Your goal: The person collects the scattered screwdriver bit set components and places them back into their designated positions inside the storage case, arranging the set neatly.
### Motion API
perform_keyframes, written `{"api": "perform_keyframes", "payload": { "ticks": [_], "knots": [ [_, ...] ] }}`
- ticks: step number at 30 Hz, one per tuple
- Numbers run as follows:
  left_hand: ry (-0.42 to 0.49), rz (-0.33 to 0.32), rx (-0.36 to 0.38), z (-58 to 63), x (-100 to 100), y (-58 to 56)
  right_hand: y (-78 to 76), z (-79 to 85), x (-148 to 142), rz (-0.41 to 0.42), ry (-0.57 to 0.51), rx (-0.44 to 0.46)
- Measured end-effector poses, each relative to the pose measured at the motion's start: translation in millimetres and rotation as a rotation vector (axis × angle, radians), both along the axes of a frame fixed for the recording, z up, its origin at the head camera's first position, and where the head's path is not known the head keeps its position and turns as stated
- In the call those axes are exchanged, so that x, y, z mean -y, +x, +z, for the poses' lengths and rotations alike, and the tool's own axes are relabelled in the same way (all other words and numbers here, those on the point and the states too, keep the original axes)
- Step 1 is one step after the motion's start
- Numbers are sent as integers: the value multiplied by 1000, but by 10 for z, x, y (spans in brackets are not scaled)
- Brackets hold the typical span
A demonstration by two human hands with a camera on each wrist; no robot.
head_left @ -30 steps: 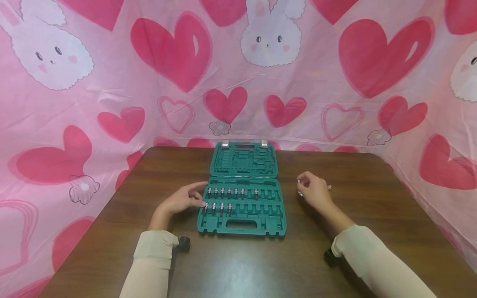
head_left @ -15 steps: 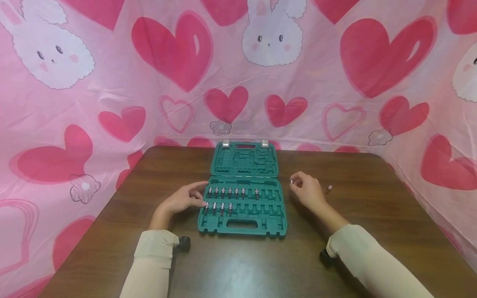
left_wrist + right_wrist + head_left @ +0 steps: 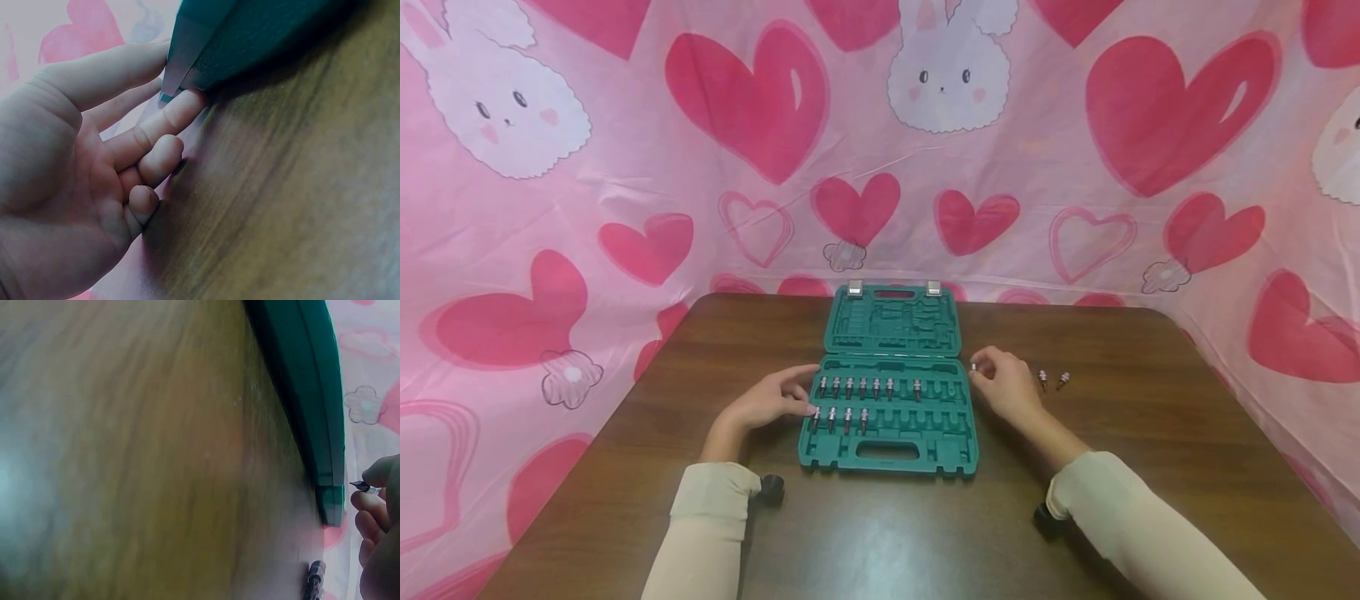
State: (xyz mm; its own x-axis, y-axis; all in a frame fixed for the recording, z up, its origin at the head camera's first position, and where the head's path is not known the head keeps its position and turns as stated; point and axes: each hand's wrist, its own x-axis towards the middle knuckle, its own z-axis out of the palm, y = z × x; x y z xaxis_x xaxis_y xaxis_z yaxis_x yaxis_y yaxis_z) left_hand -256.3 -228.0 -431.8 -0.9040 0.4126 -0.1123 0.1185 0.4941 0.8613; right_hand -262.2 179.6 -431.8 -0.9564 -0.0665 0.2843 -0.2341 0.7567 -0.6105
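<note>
An opened green plastic tool case [image 3: 887, 452] lies on the table. Silver bit sockets with dark tips [image 3: 848, 421] stand in two rows of its slots; more slots to the right are vacant. My left hand [image 3: 767, 404] touches the left edge of the case, thumb on the rim, the other fingers loosely bent along the side [image 3: 181, 112]. Just right of the case, my right hand [image 3: 1007, 387] pinches a bit socket [image 3: 369, 487] between thumb and fingertips, its dark tip showing in the right wrist view. Two loose bit sockets [image 3: 1042, 380] lie right of that hand.
The brown wooden table [image 3: 880, 533] reaches back to a pink heart-and-rabbit cloth [image 3: 760, 225] hanging on three sides. The case lid [image 3: 892, 321] with two metal latches lies folded back at the far side.
My right hand has moved left towards the case, carrying the pinched bit socket. Two bit sockets on the table now show more fully behind it. The left hand has stayed put.
</note>
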Motion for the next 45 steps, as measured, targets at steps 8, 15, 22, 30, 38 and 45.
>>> {"api": "perform_keyframes", "payload": {
  "ticks": [8,15,22,30,38,45],
  "knots": [
    [13,-36,-11,76,-15,41,-15,29,149,26,-2,-5],
    [15,-28,-7,17,4,13,-23,31,291,41,8,29],
    [5,-27,5,33,-10,8,-3,8,401,45,15,12],
    [0,-25,-3,14,14,-5,21,-10,559,50,-2,4],
    [0,-26,-16,3,22,-12,17,-28,690,67,-41,-10],
    [-5,-39,-19,-16,19,-32,-9,-52,796,69,-51,-16]
  ]
}}
